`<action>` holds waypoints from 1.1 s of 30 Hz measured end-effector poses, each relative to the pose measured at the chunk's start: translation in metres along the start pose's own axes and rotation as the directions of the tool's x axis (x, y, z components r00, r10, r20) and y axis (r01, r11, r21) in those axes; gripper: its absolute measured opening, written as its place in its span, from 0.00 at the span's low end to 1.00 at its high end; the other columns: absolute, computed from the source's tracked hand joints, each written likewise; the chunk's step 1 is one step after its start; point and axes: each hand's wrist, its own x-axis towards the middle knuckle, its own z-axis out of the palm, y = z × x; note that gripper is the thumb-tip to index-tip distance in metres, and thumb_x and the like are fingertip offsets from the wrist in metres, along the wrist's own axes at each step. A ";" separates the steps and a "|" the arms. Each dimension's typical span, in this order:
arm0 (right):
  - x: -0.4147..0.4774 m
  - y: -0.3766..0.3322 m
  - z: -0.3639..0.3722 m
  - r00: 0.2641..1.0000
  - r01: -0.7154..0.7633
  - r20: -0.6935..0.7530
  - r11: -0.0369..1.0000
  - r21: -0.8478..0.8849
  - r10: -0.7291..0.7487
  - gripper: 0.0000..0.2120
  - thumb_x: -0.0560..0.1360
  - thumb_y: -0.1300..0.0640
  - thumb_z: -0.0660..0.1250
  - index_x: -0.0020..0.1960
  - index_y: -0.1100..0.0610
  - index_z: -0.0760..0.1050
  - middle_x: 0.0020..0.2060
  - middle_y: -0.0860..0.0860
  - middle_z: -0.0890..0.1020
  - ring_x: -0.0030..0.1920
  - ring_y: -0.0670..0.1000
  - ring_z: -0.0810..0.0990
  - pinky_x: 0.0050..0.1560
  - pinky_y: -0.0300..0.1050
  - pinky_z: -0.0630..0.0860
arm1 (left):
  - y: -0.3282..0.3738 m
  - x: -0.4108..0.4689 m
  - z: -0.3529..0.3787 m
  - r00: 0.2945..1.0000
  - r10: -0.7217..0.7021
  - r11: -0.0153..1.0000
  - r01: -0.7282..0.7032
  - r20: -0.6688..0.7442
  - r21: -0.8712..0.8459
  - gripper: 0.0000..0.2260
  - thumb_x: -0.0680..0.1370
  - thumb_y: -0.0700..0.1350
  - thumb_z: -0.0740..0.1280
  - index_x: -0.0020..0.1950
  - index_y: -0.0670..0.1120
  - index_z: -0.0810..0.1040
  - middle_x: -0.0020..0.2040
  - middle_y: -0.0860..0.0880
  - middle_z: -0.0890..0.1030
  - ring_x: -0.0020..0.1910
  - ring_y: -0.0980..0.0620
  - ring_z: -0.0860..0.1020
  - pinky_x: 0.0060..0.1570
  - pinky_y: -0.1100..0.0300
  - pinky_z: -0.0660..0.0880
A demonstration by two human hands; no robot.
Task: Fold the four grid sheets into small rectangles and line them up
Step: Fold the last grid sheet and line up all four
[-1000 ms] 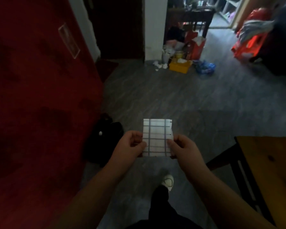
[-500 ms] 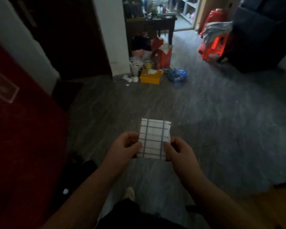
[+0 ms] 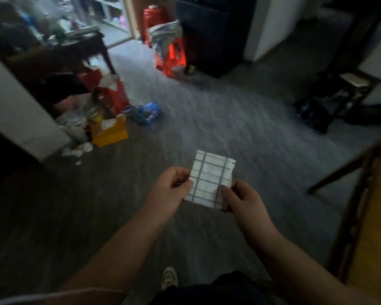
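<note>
The view has swung to the right since a moment ago. The red wall is gone from the left of the frame, and the paper now leans, its top tipped toward the right.

The left hand's fingers [image 3: 187,185] pinch the left edge of the white, blue-gridded folded paper sheet [image 3: 209,175] about halfway up. The right hand's fingers [image 3: 226,190] pinch its lower right edge. Both the left hand [image 3: 171,191] and the right hand [image 3: 243,200] are closed on it, in the lower centre of the frame, held in the air above the grey floor [image 3: 240,119].

The sheet's long axis runs up the frame, so its free half stands clear above both grips. I'd guess the next fold brings that top edge down toward the thumbs.

The brown wooden table [image 3: 378,227] sits at the right edge, nearer the right hand. A yellow box [image 3: 109,132] lies at the left.
</note>
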 end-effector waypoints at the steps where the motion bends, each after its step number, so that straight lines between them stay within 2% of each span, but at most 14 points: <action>1: 0.010 -0.004 -0.007 0.999 -0.011 -0.051 1.000 0.026 0.012 0.06 0.81 0.53 0.65 0.53 0.52 0.80 0.46 0.49 0.87 0.46 0.49 0.86 0.53 0.56 0.83 | 0.008 0.018 0.010 0.999 0.004 1.000 -0.004 0.044 0.002 0.07 0.79 0.37 0.68 0.54 0.47 0.80 0.47 0.50 0.85 0.45 0.57 0.82 0.40 0.66 0.76; 4: 0.038 -0.007 -0.037 0.974 -0.051 -0.215 0.993 0.102 0.072 0.05 0.81 0.52 0.66 0.51 0.52 0.80 0.45 0.49 0.87 0.46 0.51 0.86 0.50 0.54 0.83 | 0.027 0.068 0.051 0.978 -0.006 1.000 0.004 0.207 0.012 0.07 0.79 0.36 0.68 0.55 0.45 0.79 0.49 0.47 0.85 0.48 0.53 0.83 0.45 0.60 0.80; 6: 0.057 -0.006 -0.064 0.947 -0.056 -0.307 0.989 0.137 0.096 0.05 0.81 0.52 0.66 0.50 0.51 0.80 0.43 0.48 0.87 0.43 0.47 0.86 0.44 0.47 0.81 | 0.035 0.099 0.086 0.948 -0.027 0.999 0.016 0.318 0.035 0.07 0.80 0.37 0.68 0.56 0.46 0.79 0.50 0.47 0.85 0.51 0.50 0.84 0.49 0.54 0.82; 8: 0.076 -0.003 -0.096 0.913 -0.059 -0.392 0.986 0.157 0.117 0.05 0.81 0.51 0.66 0.49 0.51 0.80 0.42 0.47 0.86 0.40 0.44 0.85 0.41 0.42 0.78 | 0.043 0.129 0.126 0.910 -0.039 0.999 0.021 0.413 0.049 0.07 0.80 0.38 0.67 0.58 0.45 0.79 0.52 0.47 0.85 0.52 0.49 0.84 0.49 0.54 0.81; 12: 0.115 0.009 -0.175 0.836 -0.014 -0.532 0.974 0.228 0.136 0.05 0.81 0.53 0.66 0.51 0.51 0.80 0.42 0.45 0.86 0.41 0.44 0.85 0.43 0.43 0.80 | 0.065 0.177 0.227 0.832 -0.029 0.996 -0.020 0.553 0.082 0.09 0.81 0.36 0.66 0.57 0.48 0.80 0.51 0.50 0.85 0.50 0.51 0.84 0.45 0.57 0.80; 16: 0.137 0.019 -0.265 0.761 0.012 -0.624 0.958 0.286 0.177 0.04 0.81 0.53 0.65 0.51 0.50 0.79 0.42 0.44 0.85 0.42 0.44 0.85 0.38 0.38 0.78 | 0.089 0.210 0.341 0.729 -0.042 0.985 -0.085 0.683 0.151 0.11 0.80 0.35 0.66 0.56 0.51 0.79 0.50 0.52 0.86 0.51 0.50 0.84 0.49 0.50 0.81; 20: 0.128 0.028 -0.346 0.658 0.048 -0.713 0.931 0.362 0.243 0.05 0.81 0.53 0.65 0.52 0.51 0.80 0.44 0.45 0.86 0.43 0.44 0.85 0.38 0.36 0.79 | 0.110 0.213 0.443 0.569 -0.067 0.965 -0.171 0.820 0.198 0.11 0.80 0.35 0.66 0.57 0.50 0.77 0.50 0.51 0.85 0.50 0.50 0.84 0.49 0.51 0.81; 23: 0.110 0.042 -0.390 0.559 0.063 -0.761 0.898 0.436 0.330 0.05 0.81 0.52 0.66 0.54 0.50 0.79 0.46 0.46 0.86 0.45 0.44 0.86 0.45 0.43 0.83 | 0.117 0.201 0.510 0.427 -0.140 0.942 -0.220 0.893 0.253 0.10 0.80 0.37 0.68 0.58 0.48 0.76 0.52 0.47 0.84 0.51 0.49 0.84 0.50 0.51 0.82; 25: 0.096 0.058 -0.410 0.466 0.084 -0.792 0.871 0.484 0.395 0.05 0.81 0.52 0.66 0.54 0.50 0.80 0.47 0.46 0.86 0.46 0.44 0.86 0.48 0.47 0.83 | 0.114 0.188 0.552 0.339 -0.187 0.924 -0.257 0.922 0.282 0.09 0.79 0.37 0.69 0.56 0.48 0.76 0.51 0.46 0.84 0.50 0.50 0.84 0.48 0.52 0.82; 29: 0.061 0.093 -0.431 0.247 0.114 -0.823 0.828 0.549 0.512 0.06 0.81 0.51 0.65 0.57 0.48 0.78 0.50 0.45 0.85 0.48 0.43 0.84 0.45 0.42 0.79 | 0.101 0.150 0.625 0.122 -0.281 0.873 -0.379 0.952 0.307 0.08 0.78 0.36 0.69 0.54 0.46 0.75 0.50 0.45 0.83 0.46 0.52 0.84 0.42 0.59 0.80; 31: 0.045 0.109 -0.436 0.158 0.114 -0.806 0.800 0.589 0.571 0.07 0.81 0.52 0.66 0.59 0.48 0.76 0.52 0.46 0.84 0.49 0.45 0.84 0.46 0.42 0.79 | 0.090 0.132 0.657 0.004 -0.312 0.834 -0.479 0.950 0.275 0.08 0.78 0.36 0.70 0.52 0.47 0.75 0.48 0.47 0.82 0.43 0.56 0.83 0.40 0.63 0.78; 33: 0.032 0.122 -0.438 0.082 0.125 -0.770 0.760 0.638 0.632 0.09 0.80 0.54 0.67 0.60 0.48 0.75 0.54 0.46 0.83 0.52 0.46 0.83 0.49 0.44 0.82 | 0.079 0.113 0.687 -0.105 -0.343 0.786 -0.576 0.934 0.224 0.09 0.77 0.37 0.71 0.50 0.49 0.74 0.47 0.49 0.81 0.45 0.53 0.82 0.39 0.63 0.77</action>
